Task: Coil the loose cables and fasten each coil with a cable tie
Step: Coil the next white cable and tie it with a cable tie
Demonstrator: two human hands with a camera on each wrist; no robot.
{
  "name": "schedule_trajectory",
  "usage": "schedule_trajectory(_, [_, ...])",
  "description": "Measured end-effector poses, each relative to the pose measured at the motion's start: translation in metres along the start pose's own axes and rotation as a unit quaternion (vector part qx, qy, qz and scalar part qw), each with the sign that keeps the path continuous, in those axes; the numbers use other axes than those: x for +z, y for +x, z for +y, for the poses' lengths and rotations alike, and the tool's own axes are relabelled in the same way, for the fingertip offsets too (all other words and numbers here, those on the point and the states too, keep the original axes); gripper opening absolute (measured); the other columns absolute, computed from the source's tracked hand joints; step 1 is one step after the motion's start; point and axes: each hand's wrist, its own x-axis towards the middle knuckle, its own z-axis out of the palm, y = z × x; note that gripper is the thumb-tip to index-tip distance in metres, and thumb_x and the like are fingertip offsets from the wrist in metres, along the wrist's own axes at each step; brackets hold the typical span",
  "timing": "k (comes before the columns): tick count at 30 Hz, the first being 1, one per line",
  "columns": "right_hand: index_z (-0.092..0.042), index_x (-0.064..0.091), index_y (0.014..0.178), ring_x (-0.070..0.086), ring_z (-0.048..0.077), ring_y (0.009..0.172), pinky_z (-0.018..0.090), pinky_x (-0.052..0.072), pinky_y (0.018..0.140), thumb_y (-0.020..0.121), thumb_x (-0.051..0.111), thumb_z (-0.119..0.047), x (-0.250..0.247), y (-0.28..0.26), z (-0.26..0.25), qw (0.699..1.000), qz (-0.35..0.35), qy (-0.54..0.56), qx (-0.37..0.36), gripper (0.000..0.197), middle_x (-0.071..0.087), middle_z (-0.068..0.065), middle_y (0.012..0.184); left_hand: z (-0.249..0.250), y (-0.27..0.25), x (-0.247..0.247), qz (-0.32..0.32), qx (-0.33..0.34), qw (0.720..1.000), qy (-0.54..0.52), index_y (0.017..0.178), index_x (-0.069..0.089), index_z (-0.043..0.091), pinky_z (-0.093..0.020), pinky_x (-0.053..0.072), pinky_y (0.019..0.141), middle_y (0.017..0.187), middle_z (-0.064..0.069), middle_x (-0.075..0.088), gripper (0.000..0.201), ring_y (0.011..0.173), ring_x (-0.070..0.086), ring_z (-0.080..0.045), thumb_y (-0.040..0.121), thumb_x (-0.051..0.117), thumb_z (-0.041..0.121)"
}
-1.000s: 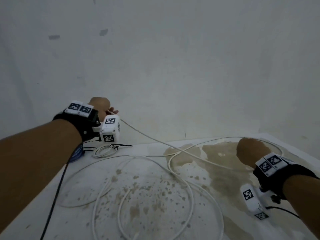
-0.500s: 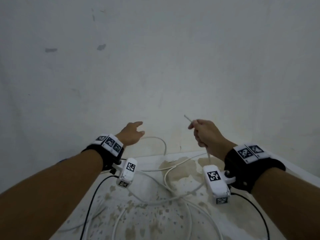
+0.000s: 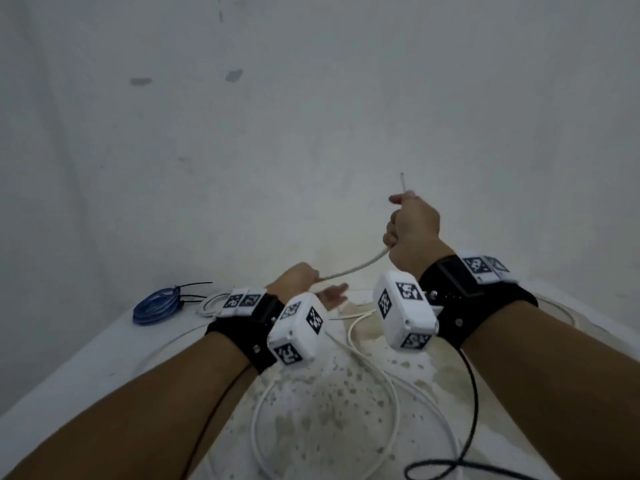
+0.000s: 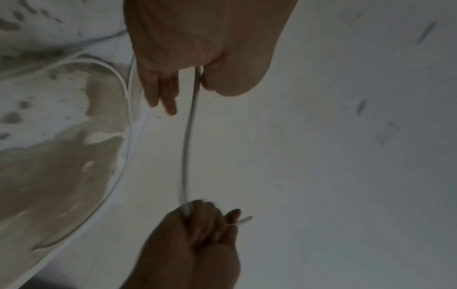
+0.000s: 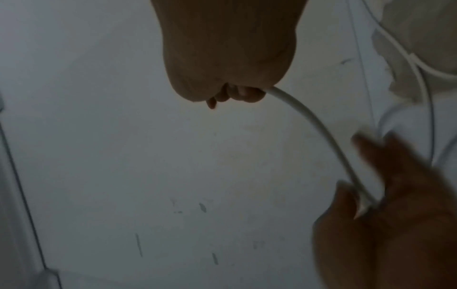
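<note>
— Item one, the white cable: where was it?

— Held in the air between both hands, above the stained white table. Its short free end stuck up past the right hand; the rest ran down from the left hand into loose loops lying on the tabletop.

— Right hand's fingers?

— Curled into a fist round the cable near its end, thumb pressed on top. In the right wrist view the fingertips were tucked tight against the palm, with the cable coming out beside them.

— Left hand?

— Lower and nearer the table. Thumb and forefinger pinched the cable; the other fingers were stretched out loosely, apart from it. That showed best in the left wrist view.

— Other items?

— A blue cable coil at the far left of the table, already bound with a black cable tie whose tail poked out sideways. Just beside it lay a small white coil.

— Anything hard to make out?

— The white coil was partly hidden behind the left wristband, so I could not tell whether it was tied. The wrist cameras covered where the cable left the left hand. The loops were cut off at the lower edge, and the left hand was blurred in the right wrist view.
</note>
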Motion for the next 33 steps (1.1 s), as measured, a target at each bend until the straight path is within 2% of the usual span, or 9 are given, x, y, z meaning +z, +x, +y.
schedule_trajectory(3, [-0.009,0.061,0.080,0.023,0.011,0.032,0.021,0.020,0.037,0.103,0.039,-0.020,-0.026,-0.004,0.008,0.977,-0.076,-0.202,-0.010,0.034,0.032,-0.001,0.046,0.013,-0.002,-0.008,0.055,0.124,0.990,-0.022,0.075,0.038,0.002,-0.033,0.054,0.066,0.069,-0.016,0.056,0.032,0.058,0.057,-0.027,0.104,0.026,0.008])
schedule_trajectory(5, [-0.005,0.060,0.082,0.022,0.012,0.035,0.021,0.019,0.038,0.098,0.036,-0.009,-0.041,-0.007,0.013,0.959,-0.120,-0.257,0.015,0.029,0.031,-0.001,0.047,0.021,-0.002,-0.016,0.151,0.149,0.977,0.020,0.072,0.039,0.003,-0.033,0.051,0.069,0.068,-0.015,0.044,0.032,0.058,0.044,-0.024,0.103,0.030,0.003])
schedule_trajectory(10, [-0.004,0.066,0.086,0.025,0.011,0.043,0.023,0.021,0.042,0.100,0.039,-0.009,-0.037,-0.021,0.035,0.939,-0.230,-0.256,-0.004,0.031,0.036,0.000,0.054,0.028,-0.009,-0.037,0.181,0.214,0.928,0.246,0.108,0.059,0.000,-0.021,0.049,0.037,0.077,-0.015,0.052,0.018,0.059,0.045,-0.016,0.100,0.044,0.000])
schedule_trajectory(13, [-0.010,0.071,0.096,0.032,0.010,0.047,0.022,0.029,0.045,0.104,0.041,-0.015,-0.012,-0.032,0.053,0.921,-0.308,-0.232,-0.052,0.031,0.046,-0.001,0.058,0.034,-0.020,-0.048,0.166,0.318,0.834,0.420,0.112,0.067,0.002,-0.020,0.043,0.044,0.108,-0.015,0.067,0.025,0.061,0.048,-0.011,0.099,0.046,0.005])
schedule_trajectory(16, [-0.013,0.067,0.109,0.035,0.009,0.047,0.022,0.032,0.046,0.104,0.043,-0.017,0.017,-0.042,0.072,0.914,-0.355,-0.185,-0.064,0.024,0.058,0.002,0.062,0.041,-0.036,-0.055,0.140,0.394,0.725,0.547,0.112,0.071,0.012,-0.022,0.039,0.058,0.083,0.006,0.064,0.027,0.062,0.048,-0.006,0.100,0.047,0.013])
schedule_trajectory(21, [-0.018,0.049,0.123,0.042,0.012,0.045,0.025,0.037,0.045,0.103,0.047,-0.019,0.048,-0.052,0.101,0.913,-0.364,-0.183,-0.018,0.020,0.066,0.003,0.066,0.050,-0.049,-0.069,0.077,0.429,0.632,0.641,0.088,0.073,0.023,-0.022,0.038,0.060,0.065,0.009,0.061,0.025,0.060,0.050,-0.007,0.100,0.050,0.022])
schedule_trajectory(24, [-0.021,0.049,0.123,0.044,0.013,0.047,0.027,0.039,0.048,0.102,0.051,-0.023,0.052,-0.051,0.110,0.910,-0.365,-0.198,0.019,0.021,0.062,0.004,0.066,0.059,-0.047,-0.081,0.054,0.410,0.636,0.651,0.094,0.075,0.025,-0.017,0.038,0.063,0.067,0.015,0.064,0.022,0.065,0.054,0.001,0.099,0.054,0.024])
schedule_trajectory(28, [-0.014,0.054,0.115,0.043,0.013,0.047,0.025,0.038,0.046,0.102,0.050,-0.024,0.053,-0.047,0.113,0.896,-0.389,-0.202,0.066,0.016,0.054,0.004,0.064,0.061,-0.043,-0.085,0.029,0.389,0.635,0.667,0.083,0.077,0.026,-0.034,0.048,0.069,0.075,-0.002,0.071,0.020,0.068,0.059,-0.020,0.094,0.061,0.026])
schedule_trajectory(33, [-0.011,0.057,0.105,0.039,0.011,0.045,0.024,0.036,0.047,0.102,0.052,-0.022,0.049,-0.031,0.110,0.905,-0.373,-0.189,0.074,0.013,0.052,0.002,0.059,0.060,-0.034,-0.072,0.056,0.425,0.646,0.631,0.084,0.078,0.026,-0.005,0.037,0.058,0.068,0.017,0.068,0.010,0.061,0.057,0.007,0.089,0.069,0.026])
